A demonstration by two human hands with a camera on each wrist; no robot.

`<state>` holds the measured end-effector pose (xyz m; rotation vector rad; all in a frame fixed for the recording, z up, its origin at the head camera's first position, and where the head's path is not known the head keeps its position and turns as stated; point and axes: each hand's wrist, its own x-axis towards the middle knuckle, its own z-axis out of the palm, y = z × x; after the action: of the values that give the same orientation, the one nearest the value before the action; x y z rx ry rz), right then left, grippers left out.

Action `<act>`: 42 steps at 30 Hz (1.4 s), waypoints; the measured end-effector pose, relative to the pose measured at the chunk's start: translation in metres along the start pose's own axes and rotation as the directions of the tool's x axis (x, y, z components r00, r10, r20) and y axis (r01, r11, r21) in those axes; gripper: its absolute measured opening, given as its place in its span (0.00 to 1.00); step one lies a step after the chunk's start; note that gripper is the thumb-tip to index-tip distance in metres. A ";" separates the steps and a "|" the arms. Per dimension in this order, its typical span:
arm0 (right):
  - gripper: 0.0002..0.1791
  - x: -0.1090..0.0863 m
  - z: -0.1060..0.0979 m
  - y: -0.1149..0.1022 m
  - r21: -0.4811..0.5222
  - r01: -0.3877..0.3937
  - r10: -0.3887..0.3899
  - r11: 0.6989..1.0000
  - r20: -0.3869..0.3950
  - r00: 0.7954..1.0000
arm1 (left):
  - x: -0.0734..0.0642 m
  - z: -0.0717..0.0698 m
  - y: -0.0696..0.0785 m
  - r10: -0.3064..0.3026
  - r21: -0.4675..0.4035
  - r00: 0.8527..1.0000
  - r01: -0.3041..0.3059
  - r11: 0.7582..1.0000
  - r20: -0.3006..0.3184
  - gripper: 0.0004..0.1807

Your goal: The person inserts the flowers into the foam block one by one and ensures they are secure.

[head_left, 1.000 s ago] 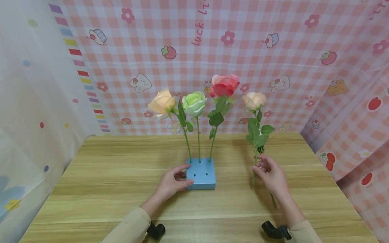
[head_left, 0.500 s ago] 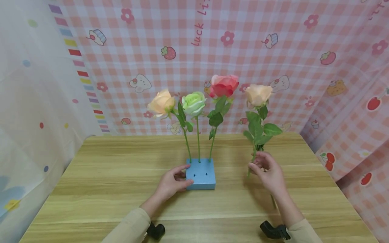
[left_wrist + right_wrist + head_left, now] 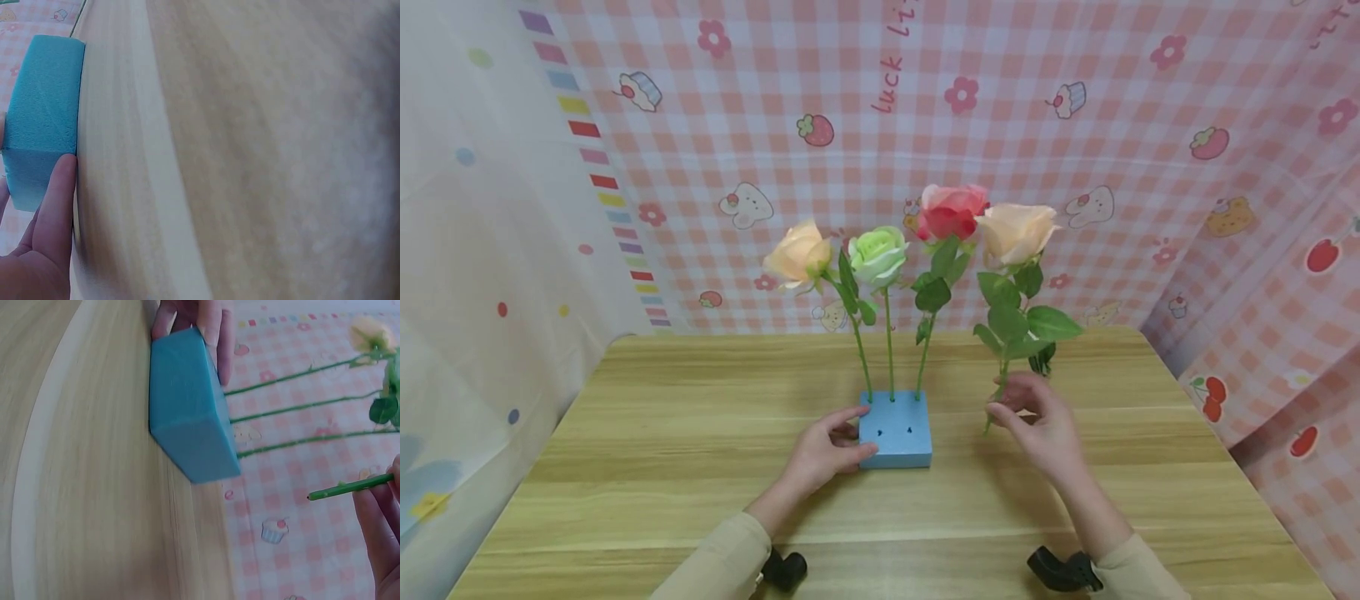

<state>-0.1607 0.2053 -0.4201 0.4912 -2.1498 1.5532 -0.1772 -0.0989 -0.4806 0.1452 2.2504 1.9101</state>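
My left hand (image 3: 823, 450) grips the left side of a blue foam block (image 3: 906, 446) on the table, fingers at its top edge and side. Three artificial roses stand in the block's back row: a peach rose (image 3: 801, 252), a green rose (image 3: 878, 257) and a red rose (image 3: 952, 212). Two small dark holes show in front of them. To the right, my right hand (image 3: 1037, 425) pinches the stem of another peach rose (image 3: 1017, 235), upright and leaning slightly right. In the right wrist view the cut end of its stem (image 3: 340, 489) hangs free, apart from the block (image 3: 187, 394).
Dark green leaves (image 3: 1042, 360) lie on the wooden table (image 3: 700, 400) behind my right hand. Black wrist-worn pieces (image 3: 1063, 571) show at both sleeves. A pink checked cloth (image 3: 880, 83) hangs behind the table, a white dotted one (image 3: 490, 250) at the left.
My right hand has lifted the peach rose, then moved it left toward the block, so its bloom now overlaps the red rose's edge. My left hand and the block have stayed put.
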 end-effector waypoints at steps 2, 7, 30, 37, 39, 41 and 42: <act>0.20 0.001 0.005 -0.003 -0.008 0.017 -0.017 1.000 0.007 1.000 | 0.000 0.000 0.000 -0.002 -0.002 1.000 0.002 1.000 -0.001 0.32; 0.19 0.004 0.020 -0.010 -0.014 0.043 -0.043 0.999 0.048 0.998 | 0.001 -0.001 -0.003 -0.003 0.005 1.000 0.003 1.000 0.004 0.32; 0.17 0.014 0.089 -0.003 0.001 0.057 -0.055 0.998 0.223 0.973 | 0.001 -0.002 -0.001 0.031 0.012 1.000 -0.031 0.999 0.006 0.32; 0.16 0.017 0.100 -0.021 0.014 0.051 -0.053 0.999 0.230 0.972 | -0.005 -0.001 0.009 0.050 0.023 0.999 -0.051 0.998 0.015 0.32; 0.15 0.018 0.101 -0.033 0.004 0.046 -0.046 0.999 0.234 0.971 | -0.010 -0.001 0.017 0.059 0.021 0.998 -0.059 0.998 0.020 0.31; 0.15 0.019 0.103 -0.042 -0.008 0.050 -0.047 0.999 0.237 0.970 | -0.012 -0.001 0.021 0.059 0.021 0.998 -0.060 0.998 0.023 0.31; 0.15 0.019 0.105 -0.038 -0.007 0.051 -0.048 0.999 0.236 0.971 | -0.012 -0.001 0.021 0.058 0.023 0.998 -0.059 0.998 0.023 0.30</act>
<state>-0.1724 0.0930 -0.4084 0.7532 -2.3010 1.5173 -0.1668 -0.0982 -0.4587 0.2367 2.2792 1.9017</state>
